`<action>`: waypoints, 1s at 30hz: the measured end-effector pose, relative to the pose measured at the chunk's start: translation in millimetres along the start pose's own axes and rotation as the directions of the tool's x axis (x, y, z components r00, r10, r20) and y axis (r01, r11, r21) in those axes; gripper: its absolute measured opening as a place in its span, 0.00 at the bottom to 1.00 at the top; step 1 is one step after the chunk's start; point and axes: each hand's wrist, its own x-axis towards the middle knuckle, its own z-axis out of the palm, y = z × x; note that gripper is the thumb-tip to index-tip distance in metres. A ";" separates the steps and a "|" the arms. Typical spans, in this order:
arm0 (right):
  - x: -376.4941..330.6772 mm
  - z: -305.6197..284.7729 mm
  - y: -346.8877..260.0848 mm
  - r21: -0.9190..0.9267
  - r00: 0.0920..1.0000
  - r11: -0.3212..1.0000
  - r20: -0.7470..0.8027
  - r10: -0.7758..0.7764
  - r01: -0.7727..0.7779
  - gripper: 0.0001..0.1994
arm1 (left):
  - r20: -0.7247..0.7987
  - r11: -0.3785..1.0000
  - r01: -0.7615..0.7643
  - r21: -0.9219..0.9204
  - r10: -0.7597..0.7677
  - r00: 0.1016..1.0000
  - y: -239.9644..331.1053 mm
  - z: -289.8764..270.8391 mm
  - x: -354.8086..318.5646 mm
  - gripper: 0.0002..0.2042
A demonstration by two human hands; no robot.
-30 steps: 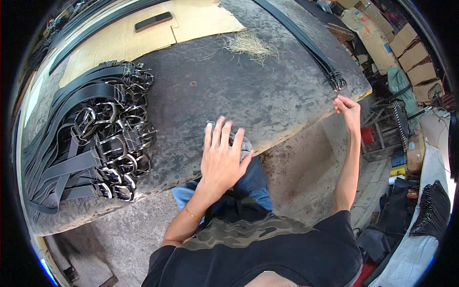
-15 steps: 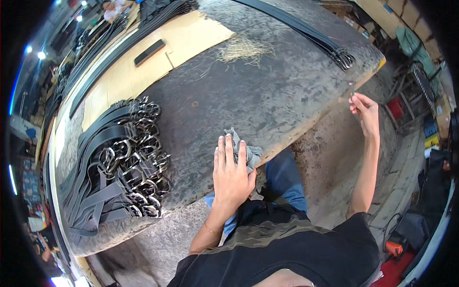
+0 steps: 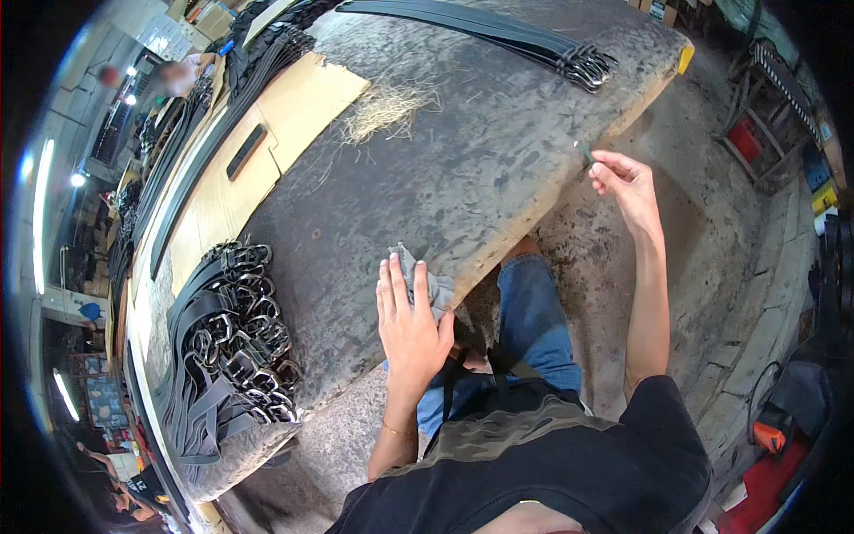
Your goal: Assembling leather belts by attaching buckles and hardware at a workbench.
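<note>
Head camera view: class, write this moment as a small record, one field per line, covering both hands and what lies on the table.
Left hand: extended over a grey cloth
Right hand: pinching a small thin green item, pale-tipped
Table left: pile of dark buckled straps
Table far right: smaller strap bundle, also buckled
Table far side: straw-like strands; cardboard bearing a dark oblong object

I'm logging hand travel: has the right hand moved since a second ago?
Yes: the right hand is now farther from the yellow corner of the table, and farther from the belt buckles near it.
</note>
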 end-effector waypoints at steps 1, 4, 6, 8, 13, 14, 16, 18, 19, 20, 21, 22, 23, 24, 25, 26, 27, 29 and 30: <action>0.0 -2.0 -1.1 0.026 0.999 0.999 -0.016 -0.044 0.044 0.12 | -0.014 1.000 0.003 0.006 -0.003 1.000 1.4 1.8 0.7 0.33; 0.3 -7.4 -3.9 0.043 0.991 0.991 -0.056 -0.124 0.127 0.13 | -0.016 1.000 0.011 -0.005 -0.011 1.000 12.8 7.9 8.0 0.33; 2.8 -8.0 -5.4 -0.099 0.946 0.959 -0.166 -0.279 0.265 0.14 | -0.011 1.000 -0.002 0.001 0.002 1.000 20.7 15.6 17.7 0.33; 6.4 -0.1 -6.3 -0.358 0.814 0.813 -0.196 -0.547 0.460 0.14 | -0.051 1.000 -0.025 0.005 0.025 0.998 27.6 25.0 27.3 0.32; 17.9 4.9 13.2 -0.642 0.654 0.389 0.238 -0.718 0.661 0.13 | -0.084 0.996 -0.082 0.027 0.084 0.993 42.0 36.0 51.8 0.31; 17.7 7.6 6.4 -0.627 0.637 0.375 0.262 -0.725 0.683 0.13 | -0.106 0.998 -0.059 0.026 0.062 0.992 43.4 39.3 56.6 0.31; 11.0 13.4 -5.9 -0.560 0.573 0.431 0.098 -0.814 0.708 0.13 | -0.101 0.997 -0.076 0.017 0.077 0.992 47.8 48.2 62.2 0.32; 10.7 5.0 -5.4 -0.623 0.624 0.391 0.206 -0.754 0.678 0.12 | -0.114 0.998 -0.058 0.000 0.057 0.992 57.0 54.7 68.9 0.33; 10.9 4.9 -5.7 -0.586 0.699 0.498 0.172 -0.694 0.639 0.11 | -0.114 0.997 -0.075 0.010 0.076 0.991 58.2 57.9 69.9 0.33; 17.3 6.9 -7.4 -0.544 0.764 0.594 0.144 -0.629 0.592 0.10 | -0.122 0.995 -0.095 0.022 0.097 0.988 57.6 60.0 74.6 0.33; 20.1 5.6 -8.1 -0.462 0.838 0.740 0.011 -0.546 0.489 0.09 | -0.110 0.996 -0.079 0.031 0.082 0.991 59.9 62.0 75.7 0.33; 25.2 2.3 -5.4 -0.456 0.833 0.733 0.038 -0.551 0.506 0.09 | -0.126 0.998 -0.054 0.029 0.057 0.990 61.4 63.7 74.6 0.33; 30.8 -5.1 -3.6 -0.040 0.903 0.910 -0.116 -0.415 0.413 0.07 | -0.147 0.998 -0.066 0.012 0.067 0.987 63.7 65.0 79.0 0.34; 36.6 -12.2 -1.1 0.397 0.959 0.877 -0.187 -0.211 0.271 0.06 | -0.168 0.997 -0.081 -0.006 0.079 0.983 67.5 65.7 85.0 0.34; 41.3 -16.7 2.5 0.357 0.974 0.914 -0.182 -0.133 0.191 0.08 | -0.181 0.997 -0.073 -0.034 0.066 0.981 72.7 67.8 91.1 0.35; 44.5 -13.9 11.0 0.152 0.961 0.979 -0.259 -0.095 0.138 0.09 | -0.189 0.996 -0.073 -0.048 0.062 0.980 77.9 70.7 99.4 0.35; 43.6 -24.7 13.1 0.200 0.961 0.970 -0.265 -0.080 0.136 0.09 | -0.194 0.996 -0.061 -0.071 0.046 0.980 84.7 76.6 110.7 0.35; 36.6 -28.0 2.5 0.327 0.954 0.932 -0.294 -0.059 0.158 0.08 | -0.227 0.995 -0.019 -0.102 -0.005 0.974 98.4 91.5 132.3 0.33; 24.9 -31.0 -7.5 0.405 0.946 0.897 -0.323 -0.040 0.176 0.07 | -0.266 0.985 -0.082 -0.152 0.040 0.963 110.1 98.8 148.3 0.32</action>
